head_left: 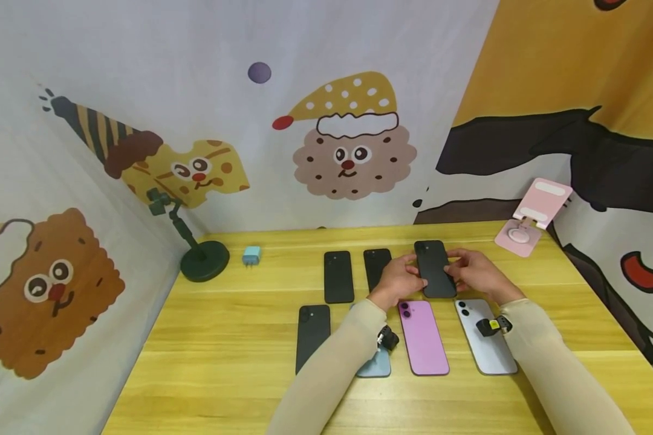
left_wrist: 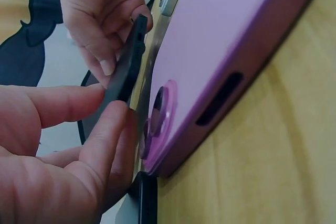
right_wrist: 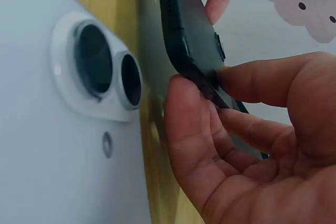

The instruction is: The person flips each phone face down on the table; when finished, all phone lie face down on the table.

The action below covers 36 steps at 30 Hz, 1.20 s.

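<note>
Both hands hold a black smartphone [head_left: 434, 266], back side up with its camera corner at the far end. My left hand [head_left: 397, 280] pinches its left edge, and my right hand [head_left: 474, 272] grips the right edge. In the left wrist view the phone [left_wrist: 128, 66] is raised and tilted above the table, thumb and fingers on its edge. The right wrist view shows the thumb and fingers of the right hand [right_wrist: 241, 145] around a lower corner. A pink phone [head_left: 423, 338] and a white phone [head_left: 484, 344] lie just nearer than the hands.
More phones lie about: black ones [head_left: 338, 277] [head_left: 377, 264] [head_left: 312, 332] to the left and a light blue one [head_left: 376, 366] partly under the left forearm. A green stand [head_left: 204, 261] and a blue charger [head_left: 251, 255] are back left; a pink phone stand [head_left: 533, 214] is back right.
</note>
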{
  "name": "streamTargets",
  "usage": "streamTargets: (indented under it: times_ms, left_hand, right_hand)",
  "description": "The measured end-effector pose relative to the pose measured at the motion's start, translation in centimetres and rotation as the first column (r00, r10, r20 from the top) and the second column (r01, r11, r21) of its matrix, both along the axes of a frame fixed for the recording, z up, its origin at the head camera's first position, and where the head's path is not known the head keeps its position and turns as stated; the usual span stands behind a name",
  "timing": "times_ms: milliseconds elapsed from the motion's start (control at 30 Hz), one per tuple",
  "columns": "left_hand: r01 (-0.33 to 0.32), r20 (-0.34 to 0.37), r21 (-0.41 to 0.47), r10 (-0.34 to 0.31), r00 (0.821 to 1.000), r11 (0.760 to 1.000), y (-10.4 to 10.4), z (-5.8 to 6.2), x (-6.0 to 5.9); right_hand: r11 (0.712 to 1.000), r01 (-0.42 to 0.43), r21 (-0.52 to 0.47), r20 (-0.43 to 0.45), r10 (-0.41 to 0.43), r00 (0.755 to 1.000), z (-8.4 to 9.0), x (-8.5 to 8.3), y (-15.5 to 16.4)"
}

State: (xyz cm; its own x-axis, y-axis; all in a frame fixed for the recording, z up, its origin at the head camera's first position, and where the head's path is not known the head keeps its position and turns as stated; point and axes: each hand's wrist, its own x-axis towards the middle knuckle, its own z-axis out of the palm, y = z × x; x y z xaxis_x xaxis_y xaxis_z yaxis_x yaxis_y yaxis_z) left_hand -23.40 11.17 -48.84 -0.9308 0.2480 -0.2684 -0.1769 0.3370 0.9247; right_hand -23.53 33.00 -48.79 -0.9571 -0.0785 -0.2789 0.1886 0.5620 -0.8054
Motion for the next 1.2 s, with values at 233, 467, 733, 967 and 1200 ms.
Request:
streamTargets:
  times_ms: [233, 467, 733, 967, 1200]
  left_hand:
    - [0.020, -0.014, -0.077, -0.021, 1.000, 0.997, 0.11, 0.15, 0.12]
    - [0.040, -0.025, -0.138, -0.044, 0.999, 0.990, 0.22, 0.25, 0.32]
    - [0.038, -0.032, -0.159, -0.044, 0.999, 0.987, 0.34, 0.41, 0.50]
    - [0.047, -0.038, -0.164, -0.054, 0.998, 0.985, 0.14, 0.69, 0.56]
    - [0.067, -0.026, -0.140, -0.072, 0.997, 0.988, -0.18, 0.70, 0.65]
  right_hand:
    - [1.000, -0.002, 0.017, 0.014, 0.002, 1.000, -0.27, -0.06, -0.23]
    - [0.997, -0.003, 0.072, 0.023, 0.001, 1.000, -0.25, -0.11, -0.49]
    - [0.993, 0.020, 0.117, 0.007, -0.021, 1.000, -0.19, -0.26, -0.63]
    - [0.986, 0.037, 0.161, 0.002, -0.038, 0.999, 0.16, -0.22, -0.82]
    - [0.988, 0.051, 0.149, 0.036, -0.057, 0.998, 0.13, -0.29, -0.80]
